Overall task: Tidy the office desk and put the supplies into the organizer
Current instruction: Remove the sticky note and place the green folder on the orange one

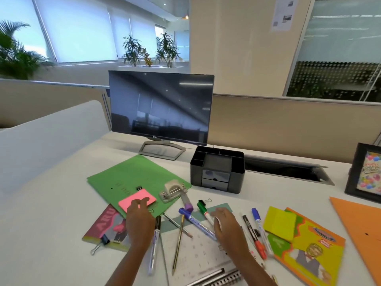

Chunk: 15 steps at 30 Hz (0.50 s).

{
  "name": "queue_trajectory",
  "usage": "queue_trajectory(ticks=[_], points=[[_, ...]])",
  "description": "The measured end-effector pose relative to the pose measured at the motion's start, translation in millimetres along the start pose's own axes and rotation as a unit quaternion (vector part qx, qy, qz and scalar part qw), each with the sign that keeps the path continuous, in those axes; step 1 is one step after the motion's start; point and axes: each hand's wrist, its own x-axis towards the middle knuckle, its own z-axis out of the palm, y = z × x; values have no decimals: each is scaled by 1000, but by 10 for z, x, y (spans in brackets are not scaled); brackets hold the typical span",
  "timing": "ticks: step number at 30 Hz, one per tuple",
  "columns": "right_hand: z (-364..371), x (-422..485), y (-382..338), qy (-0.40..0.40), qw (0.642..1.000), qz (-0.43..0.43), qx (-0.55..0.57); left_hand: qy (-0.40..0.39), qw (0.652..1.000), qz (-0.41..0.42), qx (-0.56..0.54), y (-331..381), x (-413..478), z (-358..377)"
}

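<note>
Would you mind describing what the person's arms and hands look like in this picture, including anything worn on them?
Both forearms come in bare from the bottom edge: no sleeves show anywhere along them. The left hand and the right hand wear no gloves, and I can see no watch, bracelet or ring on either one. The fingers are too blurred to tell anything about the nails.

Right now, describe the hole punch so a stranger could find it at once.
Start at the monitor and come down to the green folder lying in front of its stand. On the folder's right corner, left of the black desk organizer, sits the hole punch. It is the only beige and metal tool among coloured pens, clips and notes.
</note>
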Motion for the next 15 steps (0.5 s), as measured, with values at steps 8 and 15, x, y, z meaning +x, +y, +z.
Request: queue_trajectory(ticks=[8,15], points=[[329,301,-477,-55,998,-33,-1,-28,966,-233,-109,-519,424,-236],[658,602,-949,-153,985,-79,-5,-69,944,-286,-153,-638,675,-209]])
